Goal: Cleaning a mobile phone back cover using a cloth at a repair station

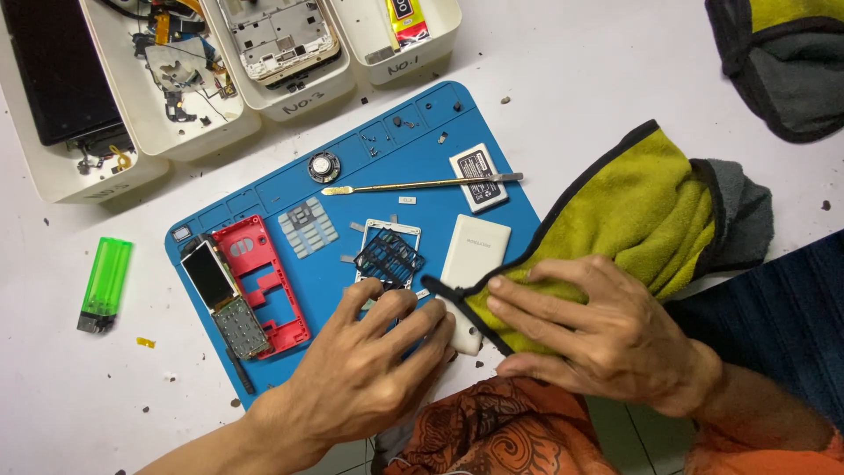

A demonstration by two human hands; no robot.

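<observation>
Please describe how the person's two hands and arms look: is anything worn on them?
Both the left hand and the right hand are bare: no gloves, rings or watch show. Both forearms are uncovered as far as the picture reaches; no sleeve is visible. Fingernails are short and unpainted.

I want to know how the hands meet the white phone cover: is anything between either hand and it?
The right hand presses the yellow-green cloth down, so cloth lies between it and the white phone cover. The left hand has fingertips at the cover's near end, with nothing visible between.
</observation>
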